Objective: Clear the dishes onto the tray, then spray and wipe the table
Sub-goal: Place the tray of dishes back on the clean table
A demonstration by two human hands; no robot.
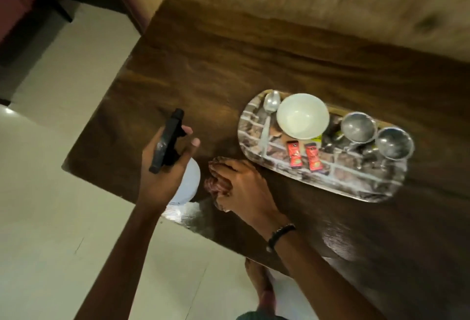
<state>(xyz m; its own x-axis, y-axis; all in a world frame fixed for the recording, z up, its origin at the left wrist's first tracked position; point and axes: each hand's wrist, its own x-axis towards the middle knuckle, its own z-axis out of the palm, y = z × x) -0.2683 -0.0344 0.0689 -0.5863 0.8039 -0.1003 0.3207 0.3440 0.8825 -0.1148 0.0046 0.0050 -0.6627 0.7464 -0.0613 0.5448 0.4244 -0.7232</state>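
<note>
No readable text anywhere. The two red sachets [304, 154] on the tray [356, 182] carry printed marks, but they're too blurred and small to make out. No numbers or signs elsewhere.

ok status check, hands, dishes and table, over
Left hand grips spray bottle; right hand presses cloth on table. Dishes on tray. Nothing in the way.

Dim warm light, motion blur, glare on table [338, 240] edge

Head camera looks steeply down, close above table [229, 65].
</note>
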